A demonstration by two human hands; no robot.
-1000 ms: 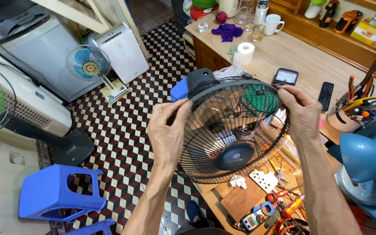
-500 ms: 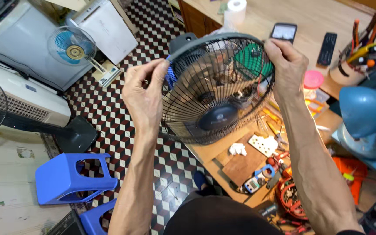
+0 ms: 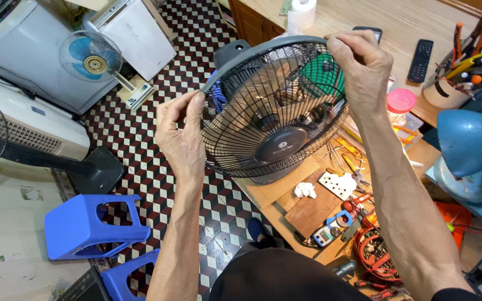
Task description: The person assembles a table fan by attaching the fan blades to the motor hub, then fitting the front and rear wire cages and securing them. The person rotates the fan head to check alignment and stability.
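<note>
Dark phone screen just beyond right hand. Round grey label on fan guard centre, between both hands. Small blue meter display below, near right forearm.

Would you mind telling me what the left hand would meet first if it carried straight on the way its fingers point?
The left hand points right along the grey rim, which its fingers already pinch. Next it would probably meet the black wire fan guard, though depth is unclear.

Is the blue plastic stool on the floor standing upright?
No, the blue plastic stool lies tipped on its side on the checkered floor, legs pointing sideways.
</note>
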